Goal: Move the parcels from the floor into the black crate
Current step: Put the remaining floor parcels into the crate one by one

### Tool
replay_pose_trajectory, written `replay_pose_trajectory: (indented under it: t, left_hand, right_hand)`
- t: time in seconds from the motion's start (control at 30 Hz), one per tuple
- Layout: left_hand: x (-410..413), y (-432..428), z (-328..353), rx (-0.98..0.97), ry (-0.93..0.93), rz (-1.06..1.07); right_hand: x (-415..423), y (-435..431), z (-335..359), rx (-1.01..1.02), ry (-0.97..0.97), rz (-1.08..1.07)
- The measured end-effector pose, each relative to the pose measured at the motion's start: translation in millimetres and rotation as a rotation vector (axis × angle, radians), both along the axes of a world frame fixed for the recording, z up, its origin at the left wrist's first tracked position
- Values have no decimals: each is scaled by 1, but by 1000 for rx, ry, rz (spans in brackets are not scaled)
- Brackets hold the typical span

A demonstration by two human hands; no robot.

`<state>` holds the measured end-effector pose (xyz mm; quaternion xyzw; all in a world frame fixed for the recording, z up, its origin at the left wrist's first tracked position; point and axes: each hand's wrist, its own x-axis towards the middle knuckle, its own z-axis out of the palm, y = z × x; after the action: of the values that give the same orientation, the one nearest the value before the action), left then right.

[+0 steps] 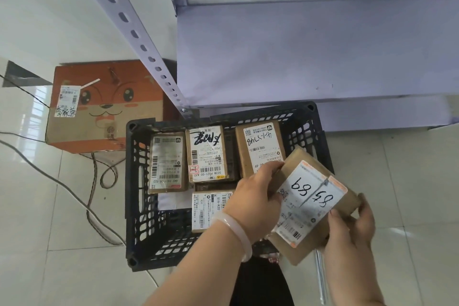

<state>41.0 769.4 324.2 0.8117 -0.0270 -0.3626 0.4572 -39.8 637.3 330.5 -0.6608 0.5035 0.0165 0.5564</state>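
A black slotted crate (139, 181) stands on the tiled floor under a shelf. Several brown parcels with white labels lie inside it, among them one at the left (167, 163), one in the middle (207, 154) and one at the right (259, 143). Above the crate's near right corner I hold a brown parcel (310, 204) whose label bears handwritten numbers. My left hand (255, 196), with a pale bangle on its wrist, grips the parcel's left edge. My right hand (352, 228) grips its lower right edge. The parcel is tilted.
A large orange cardboard box (104, 107) with a cartoon face sits left of the crate. Cables (74, 191) trail over the floor at the left. A pale metal shelf (310, 57) and its perforated upright (139, 40) overhang the crate's far side.
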Motion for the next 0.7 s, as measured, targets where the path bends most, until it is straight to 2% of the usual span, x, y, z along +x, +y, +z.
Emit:
replay_pose_trajectory:
  t: [0.2,0.37,0.57,0.7]
  left_hand:
    - [25,2,7,73,26,-236]
    - [38,-11,7,105,51,-400]
    - [45,-25,-8,231,59,-517]
    - [45,-34,-15,223,-12,-536]
  right_hand:
    - [-7,10,8,238,75,-310]
    - [-12,11,14,266,166,-445]
    - [-11,-1,2,379,217,-427]
    - [-6,-16,-10,390,234,-317]
